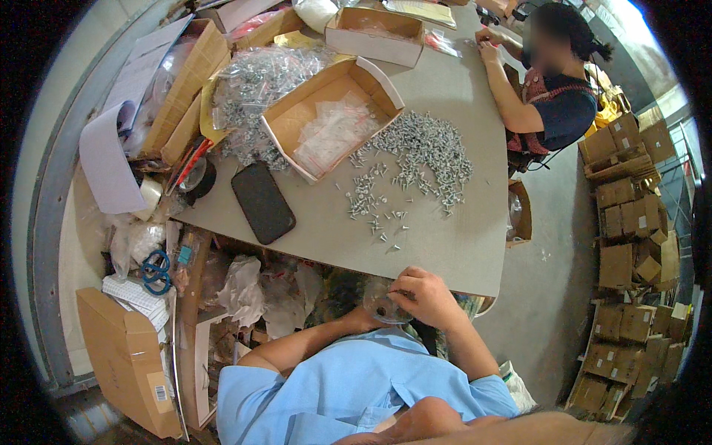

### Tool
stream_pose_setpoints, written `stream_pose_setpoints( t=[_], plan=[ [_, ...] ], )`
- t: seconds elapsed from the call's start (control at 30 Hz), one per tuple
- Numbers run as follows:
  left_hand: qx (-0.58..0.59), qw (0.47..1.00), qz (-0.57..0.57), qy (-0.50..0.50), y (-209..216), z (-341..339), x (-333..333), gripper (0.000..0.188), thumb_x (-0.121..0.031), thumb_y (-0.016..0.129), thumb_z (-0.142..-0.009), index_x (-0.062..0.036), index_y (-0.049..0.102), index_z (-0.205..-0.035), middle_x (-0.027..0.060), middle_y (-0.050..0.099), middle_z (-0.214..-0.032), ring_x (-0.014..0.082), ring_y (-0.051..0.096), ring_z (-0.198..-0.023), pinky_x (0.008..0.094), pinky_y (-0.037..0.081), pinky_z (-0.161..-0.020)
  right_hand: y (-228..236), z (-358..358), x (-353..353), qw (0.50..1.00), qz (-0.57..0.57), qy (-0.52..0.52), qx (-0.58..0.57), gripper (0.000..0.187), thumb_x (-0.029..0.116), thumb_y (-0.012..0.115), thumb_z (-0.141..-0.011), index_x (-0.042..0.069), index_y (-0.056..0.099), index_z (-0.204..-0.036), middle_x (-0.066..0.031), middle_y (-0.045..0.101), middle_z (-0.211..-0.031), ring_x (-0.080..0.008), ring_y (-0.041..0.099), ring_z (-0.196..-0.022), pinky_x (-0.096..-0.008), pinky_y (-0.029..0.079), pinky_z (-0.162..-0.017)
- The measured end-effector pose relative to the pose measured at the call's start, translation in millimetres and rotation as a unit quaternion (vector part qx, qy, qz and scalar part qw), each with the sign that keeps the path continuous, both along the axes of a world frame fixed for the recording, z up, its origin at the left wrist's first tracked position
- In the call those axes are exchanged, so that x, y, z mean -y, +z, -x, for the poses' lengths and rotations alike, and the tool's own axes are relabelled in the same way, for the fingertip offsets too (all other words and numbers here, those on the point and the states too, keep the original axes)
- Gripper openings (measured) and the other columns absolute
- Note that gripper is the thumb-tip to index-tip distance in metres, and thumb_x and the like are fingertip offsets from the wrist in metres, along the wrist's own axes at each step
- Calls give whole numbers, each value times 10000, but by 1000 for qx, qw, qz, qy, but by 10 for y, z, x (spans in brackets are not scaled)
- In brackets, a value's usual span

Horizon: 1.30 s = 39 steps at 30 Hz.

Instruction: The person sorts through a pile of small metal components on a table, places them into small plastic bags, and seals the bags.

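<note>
At the table's near edge, in front of my body, my left hand (360, 319) holds a clear, rounded plastic thing (387, 311). Whether it is a bag or a tub I cannot tell, and most of the left fingers are hidden. My right hand (426, 295) is closed, its fingertips pinched over the top of the clear plastic; what they pinch, if anything, is too small to make out. Beyond the hands lies a spread heap of small silver screws (434, 156) on the grey table (341, 256). An open cardboard box (285, 122) with small clear bags (337, 133) stands beside the heap.
A dark phone (262, 202) lies left of the screws. Many filled clear bags (256, 89) are piled behind it. Blue-handled scissors (156, 272) hang at the left. Another person (560, 89) works at the far right, near stacked cartons (623, 222). A white box (374, 37) stands at the back.
</note>
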<state>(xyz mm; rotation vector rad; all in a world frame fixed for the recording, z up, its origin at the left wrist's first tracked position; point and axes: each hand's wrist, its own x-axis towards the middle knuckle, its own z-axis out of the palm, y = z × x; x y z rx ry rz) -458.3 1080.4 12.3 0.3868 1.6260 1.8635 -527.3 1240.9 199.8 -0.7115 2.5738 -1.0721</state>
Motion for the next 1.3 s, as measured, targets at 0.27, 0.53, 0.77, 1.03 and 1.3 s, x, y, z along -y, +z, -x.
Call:
stream_pose_setpoints(
  t=[0.27, 0.53, 0.77, 1.03, 1.3],
  plan=[
    [-44, 989, 129, -52, 415, 116, 76, 384, -247, 759, -722, -26, 619, -1004, 141, 617, -1046, 225, 562, -945, 377, 437, -851, -186, 489, 227, 973, 8, -173, -152, 284, 151, 698, -726, 56, 619, -981, -131, 551, -1028, -322, 523, -982, -383, 435, -851],
    [-95, 986, 131, -46, 220, 69, 80, 522, -377, 772, -696, -83, 596, -1090, 125, 556, -1177, 297, 476, -1112, 441, 350, -972, -310, 452, 384, 974, -14, -146, -173, 199, 162, 690, -722, 64, 615, -877, -106, 571, -920, -318, 532, -922, -406, 444, -794],
    [-115, 990, 82, -7, -56, -15, 29, 482, -273, 781, -711, -27, 582, -1074, 141, 611, -1042, 229, 549, -981, 370, 432, -880, -154, 228, 246, 989, -50, -98, -95, 174, 145, 669, -736, 48, 616, -871, -124, 571, -846, -326, 566, -797, -396, 467, -704],
    [-56, 992, 110, -18, 198, 42, 55, 436, -285, 775, -719, -40, 592, -1030, 107, 614, -1004, 201, 558, -957, 347, 441, -863, -67, 554, 118, 989, -8, -146, -13, 182, 151, 600, -792, 68, 628, -952, -151, 593, -923, -362, 580, -841, -416, 476, -729],
    [-66, 988, 139, -10, 279, 51, 81, 367, -295, 761, -733, -49, 623, -967, 95, 618, -995, 196, 570, -940, 345, 459, -825, -252, 923, 179, 973, -30, -162, -160, 138, 94, 599, -772, 45, 612, -900, -165, 576, -883, -371, 562, -841, -443, 460, -740]
  ],
)
